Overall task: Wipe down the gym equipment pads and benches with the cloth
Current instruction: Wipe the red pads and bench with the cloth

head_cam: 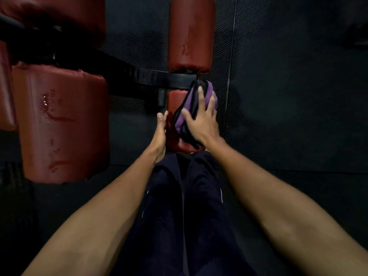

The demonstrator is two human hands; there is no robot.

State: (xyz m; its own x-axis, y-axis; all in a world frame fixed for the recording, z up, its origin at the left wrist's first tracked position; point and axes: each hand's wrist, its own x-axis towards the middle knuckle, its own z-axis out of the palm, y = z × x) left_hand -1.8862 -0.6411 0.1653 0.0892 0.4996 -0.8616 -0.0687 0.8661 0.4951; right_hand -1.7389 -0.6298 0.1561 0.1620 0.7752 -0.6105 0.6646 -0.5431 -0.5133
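A purple cloth with black edging (190, 104) lies over the near red roller pad (174, 100) at the middle of the view. My right hand (201, 120) presses the cloth against the pad with spread fingers. My left hand (160, 134) lies flat against the pad's left side, fingers straight. A second red roller pad (191, 34) sits beyond it, on the far side of a black metal bar (159, 78). A large red pad (59, 124) with wet streaks is at the left.
More red padding (53, 18) fills the upper left above a black frame arm. The floor is dark textured rubber matting (288, 96). My legs in dark trousers (179, 206) are below the hands.
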